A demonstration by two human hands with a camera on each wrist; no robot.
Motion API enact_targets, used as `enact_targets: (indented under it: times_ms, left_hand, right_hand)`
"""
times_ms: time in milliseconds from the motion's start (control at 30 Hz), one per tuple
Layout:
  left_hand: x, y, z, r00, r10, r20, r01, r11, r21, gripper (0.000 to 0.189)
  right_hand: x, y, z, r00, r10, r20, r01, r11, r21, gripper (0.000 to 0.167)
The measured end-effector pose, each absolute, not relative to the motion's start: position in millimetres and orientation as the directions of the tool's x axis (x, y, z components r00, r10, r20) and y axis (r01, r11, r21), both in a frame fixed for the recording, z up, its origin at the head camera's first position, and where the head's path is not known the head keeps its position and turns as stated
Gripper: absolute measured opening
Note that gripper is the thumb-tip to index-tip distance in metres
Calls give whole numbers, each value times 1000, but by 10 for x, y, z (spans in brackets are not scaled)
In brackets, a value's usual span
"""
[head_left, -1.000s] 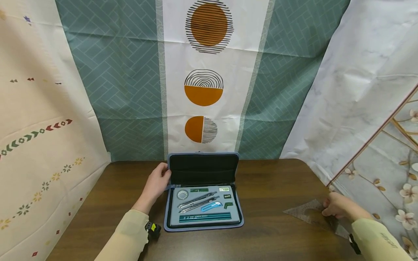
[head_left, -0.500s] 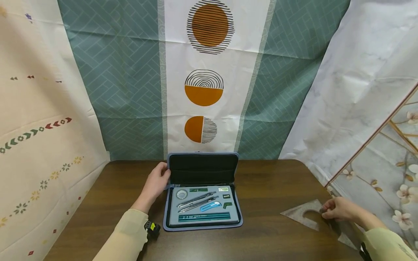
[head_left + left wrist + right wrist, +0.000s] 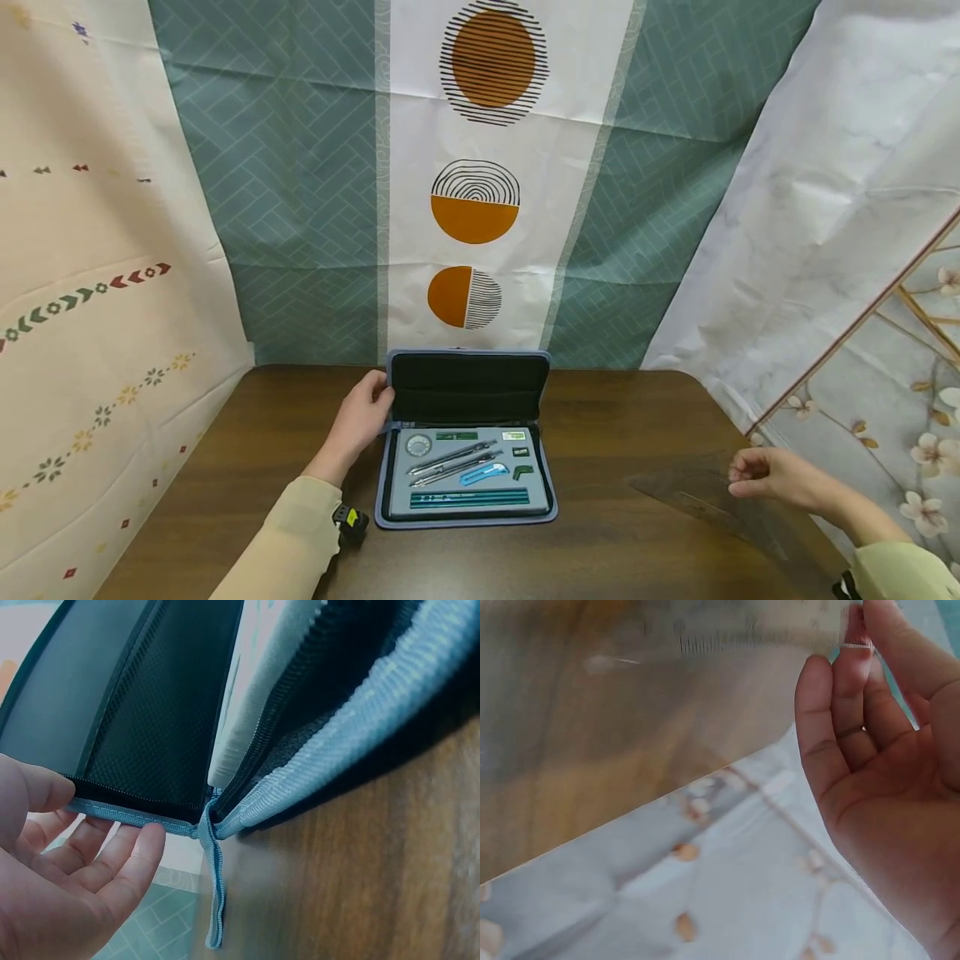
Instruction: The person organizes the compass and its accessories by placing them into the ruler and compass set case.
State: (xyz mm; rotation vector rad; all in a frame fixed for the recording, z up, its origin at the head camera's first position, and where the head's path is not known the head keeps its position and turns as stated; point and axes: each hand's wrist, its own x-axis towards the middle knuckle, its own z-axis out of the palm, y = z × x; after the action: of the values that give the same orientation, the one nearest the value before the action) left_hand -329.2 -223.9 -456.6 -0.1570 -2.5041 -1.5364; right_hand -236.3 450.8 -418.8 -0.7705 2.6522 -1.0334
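Note:
A blue-edged zip pencil case (image 3: 465, 524) lies unzipped on the table, its black lid (image 3: 468, 388) standing up at the back. My left hand (image 3: 364, 417) grips the lid's left edge, thumb (image 3: 49, 787) on the inner side and fingers behind the blue trim. Far to the right, my right hand (image 3: 776, 477) pinches a clear set square (image 3: 693, 498) between thumb and fingertips. In the right wrist view the set square's scale marks (image 3: 720, 643) run up to the fingertips. The set square tilts over the table and looks faint against the wood.
The case's grey insert (image 3: 542, 492) carries two silver compasses (image 3: 455, 470), a blue cutter (image 3: 483, 474), dark green pencils (image 3: 469, 499), a white eraser (image 3: 513, 436) and a round disc (image 3: 417, 445). A pull strap (image 3: 214, 892) hangs by the hinge. Printed cloths (image 3: 307, 208) surround the brown table (image 3: 600, 550).
My right hand has shifted slightly left with the set square, which has tilted and now looks fainter. The left hand stays on the case lid.

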Motion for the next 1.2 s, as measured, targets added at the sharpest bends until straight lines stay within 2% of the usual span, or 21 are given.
enact_targets:
  times_ms: [200, 467, 567, 733, 1200]
  left_hand:
    - [-3304, -2221, -4569, -974, -20, 226, 192, 457, 868, 19]
    - [-3301, -2202, -4585, -975, -6, 223, 197, 445, 874, 19]
    - [-3307, -2217, -4587, -974, -10, 227, 199, 446, 873, 18]
    - [-3312, -2247, -4585, -973, -14, 231, 201, 447, 872, 18]
    - [-3321, -2244, -4585, -970, -14, 241, 208, 459, 864, 19]
  right_hand:
    - [-2364, 4232, -3999, -870, -492, 46, -420, 686, -594, 5]
    - [-2382, 3714, -3730, -929, -345, 136, -364, 778, -511, 6]
    - [-2451, 3501, -3660, -910, -352, 217, -414, 782, -467, 10]
    - [-2595, 3183, -3583, -840, -419, 346, -535, 749, -391, 15]
    - [-2873, 2382, -3419, -820, -440, 365, -562, 739, -372, 17]
